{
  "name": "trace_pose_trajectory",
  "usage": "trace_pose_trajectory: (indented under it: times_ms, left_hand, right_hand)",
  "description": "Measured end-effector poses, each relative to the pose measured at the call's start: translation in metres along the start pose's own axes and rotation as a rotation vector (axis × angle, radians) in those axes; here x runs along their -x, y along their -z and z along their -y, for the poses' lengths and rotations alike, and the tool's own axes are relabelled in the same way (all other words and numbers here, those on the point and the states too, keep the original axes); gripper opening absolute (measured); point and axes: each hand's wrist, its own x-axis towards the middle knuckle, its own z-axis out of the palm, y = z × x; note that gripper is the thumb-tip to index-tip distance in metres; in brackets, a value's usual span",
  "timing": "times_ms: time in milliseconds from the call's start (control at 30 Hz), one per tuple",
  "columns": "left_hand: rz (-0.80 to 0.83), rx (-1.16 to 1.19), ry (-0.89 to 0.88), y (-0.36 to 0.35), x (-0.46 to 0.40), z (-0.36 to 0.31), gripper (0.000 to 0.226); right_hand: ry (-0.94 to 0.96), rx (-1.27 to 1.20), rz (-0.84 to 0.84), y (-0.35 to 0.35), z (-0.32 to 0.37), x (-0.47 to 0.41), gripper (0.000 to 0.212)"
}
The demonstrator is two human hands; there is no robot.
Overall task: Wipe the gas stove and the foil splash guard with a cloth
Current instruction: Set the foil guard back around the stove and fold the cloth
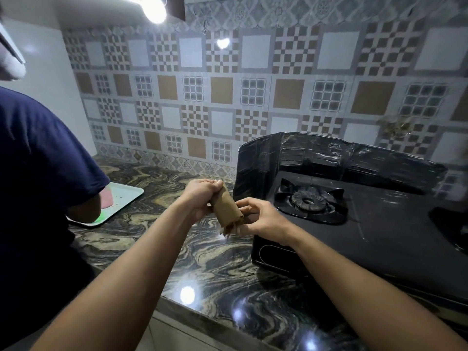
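A brown cloth [226, 207], bunched into a roll, hangs in the air over the counter just left of the stove. My left hand [200, 195] grips its upper end and my right hand [260, 219] pinches its lower, frayed end. The black gas stove [374, 224] sits on the right of the counter, its left burner [308, 200] uncovered. Dark, shiny foil splash guard [316, 153] stands folded around the stove's left side and back.
A marbled black-and-gold counter [207, 264] runs along a patterned tiled wall [228, 92]. Another person in a dark blue shirt [38, 173] stands at the left, by a pale tray [124, 196]. The counter's front edge is near the bottom.
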Motion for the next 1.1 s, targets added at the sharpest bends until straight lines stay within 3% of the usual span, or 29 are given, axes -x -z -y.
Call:
trace_pose_trajectory:
  times_ms: [133,367,500,633,800,1100]
  left_hand:
    - [-0.001,0.001,0.002,-0.002,-0.002,-0.006,0.015]
    - [0.057,0.006,0.022,-0.006,-0.004,-0.007,0.006]
    - [0.154,0.124,0.116,-0.006,-0.004,-0.005,0.029]
    - [0.271,0.288,0.201,-0.009,0.003,0.001,0.029]
    - [0.247,0.313,0.145,-0.017,0.000,0.004,0.061]
    - [0.265,0.261,0.095,-0.021,0.002,-0.003,0.020]
  right_hand:
    - [0.043,-0.013,-0.100,0.005,0.000,0.001,0.027]
    - [0.086,0.047,-0.257,0.013,0.007,0.007,0.012]
    - [0.078,-0.027,-0.294,0.023,0.012,0.010,0.005]
    - [0.043,-0.172,-0.247,0.034,0.015,0.014,0.007]
    - [0.010,-0.182,-0.160,0.043,0.026,0.024,0.014]
    - [0.041,-0.065,-0.273,0.038,0.032,0.025,0.013]
